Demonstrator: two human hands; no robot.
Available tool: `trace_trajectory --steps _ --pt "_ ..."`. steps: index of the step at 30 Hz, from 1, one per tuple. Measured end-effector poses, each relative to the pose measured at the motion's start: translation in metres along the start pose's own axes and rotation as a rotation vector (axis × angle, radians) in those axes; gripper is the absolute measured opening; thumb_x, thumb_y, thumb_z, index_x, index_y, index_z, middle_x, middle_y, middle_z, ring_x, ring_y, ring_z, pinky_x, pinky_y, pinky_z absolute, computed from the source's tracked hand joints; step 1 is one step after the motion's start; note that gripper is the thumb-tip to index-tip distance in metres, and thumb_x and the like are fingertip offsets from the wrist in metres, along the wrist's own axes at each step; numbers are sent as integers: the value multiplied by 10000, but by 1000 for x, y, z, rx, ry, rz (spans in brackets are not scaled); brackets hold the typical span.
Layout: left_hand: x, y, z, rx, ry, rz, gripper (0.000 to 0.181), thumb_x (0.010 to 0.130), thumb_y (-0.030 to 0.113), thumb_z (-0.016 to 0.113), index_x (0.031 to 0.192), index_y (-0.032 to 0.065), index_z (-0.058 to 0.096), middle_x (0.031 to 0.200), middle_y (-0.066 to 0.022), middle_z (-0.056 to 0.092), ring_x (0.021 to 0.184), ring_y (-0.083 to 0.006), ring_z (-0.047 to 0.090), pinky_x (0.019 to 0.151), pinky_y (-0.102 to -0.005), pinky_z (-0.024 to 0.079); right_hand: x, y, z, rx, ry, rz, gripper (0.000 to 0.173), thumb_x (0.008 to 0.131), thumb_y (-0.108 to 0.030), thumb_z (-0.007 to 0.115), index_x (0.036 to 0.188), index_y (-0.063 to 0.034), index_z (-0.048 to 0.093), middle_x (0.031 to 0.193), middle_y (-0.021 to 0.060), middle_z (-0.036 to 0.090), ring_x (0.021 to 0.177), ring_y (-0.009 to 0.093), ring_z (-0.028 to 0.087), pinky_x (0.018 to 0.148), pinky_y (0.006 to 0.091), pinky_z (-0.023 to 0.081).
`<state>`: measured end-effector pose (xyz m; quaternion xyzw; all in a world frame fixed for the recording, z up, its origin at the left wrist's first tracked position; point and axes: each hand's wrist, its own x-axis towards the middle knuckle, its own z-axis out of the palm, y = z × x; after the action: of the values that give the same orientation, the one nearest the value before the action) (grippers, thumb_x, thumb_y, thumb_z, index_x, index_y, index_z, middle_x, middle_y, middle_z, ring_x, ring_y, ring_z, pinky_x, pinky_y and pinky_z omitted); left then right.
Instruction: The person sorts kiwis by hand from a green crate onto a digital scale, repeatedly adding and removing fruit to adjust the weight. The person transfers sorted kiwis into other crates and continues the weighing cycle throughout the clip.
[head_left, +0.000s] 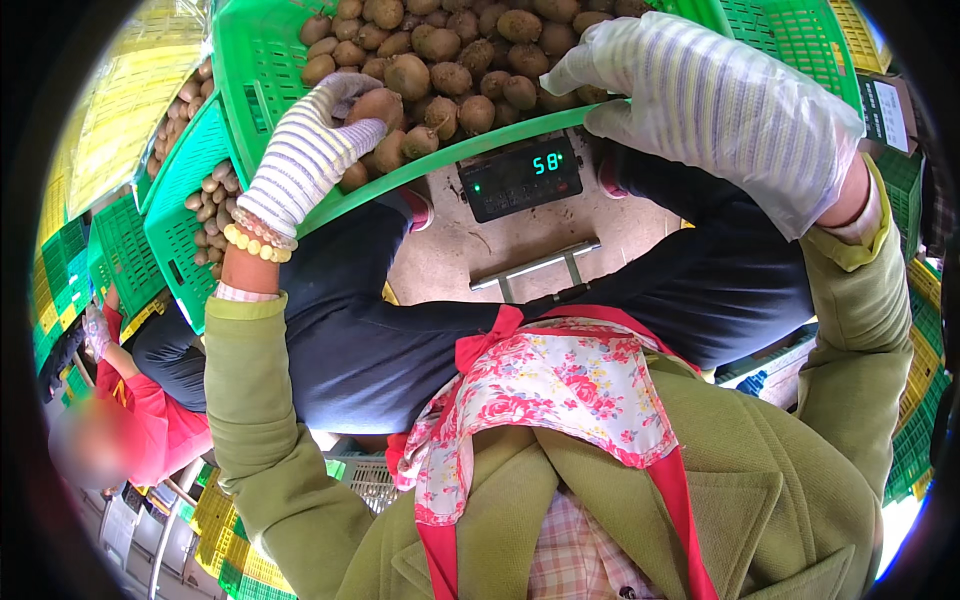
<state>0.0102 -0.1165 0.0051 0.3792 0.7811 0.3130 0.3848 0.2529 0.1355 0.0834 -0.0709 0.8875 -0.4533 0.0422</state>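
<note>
A green plastic crate (465, 154) full of brown kiwifruit (437, 45) stands before me at the top of the view. My left hand (319, 139), in a striped knit glove, closes its thumb and fingers around one kiwifruit (377, 109) at the crate's near left corner. My right hand (645, 75) wears a striped glove under a clear plastic one. Its thumb lies by the near rim and its fingers reach over the fruit; whether they grip the rim or a fruit I cannot tell. Below the near rim is a black digital scale display (521, 178) with lit green digits.
More green crates (176, 225) with kiwifruit stand at the left, beside yellow crates (112, 97). A seated person in red (161, 431) is at the lower left. A metal bar (536, 265) lies low between my knees. At the far right are a box (889, 112) and stacked crates (900, 191).
</note>
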Motion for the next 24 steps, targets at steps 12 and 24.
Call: trace_trajectory --steps 12,24 --pt "-10 10 -8 -193 32 41 457 859 228 672 1241 -7 580 1050 -109 665 904 -159 640 744 -302 547 26 10 13 -358 -90 56 330 775 -78 706 1101 -32 687 967 174 668 910 364 650 790 406 534" --pt "-12 -23 -108 -718 507 -8 435 926 290 543 1297 64 562 1048 -127 669 725 -225 680 594 -304 523 33 -15 10 -349 -28 131 292 754 -110 711 1031 -20 694 867 168 657 848 363 632 770 437 510"
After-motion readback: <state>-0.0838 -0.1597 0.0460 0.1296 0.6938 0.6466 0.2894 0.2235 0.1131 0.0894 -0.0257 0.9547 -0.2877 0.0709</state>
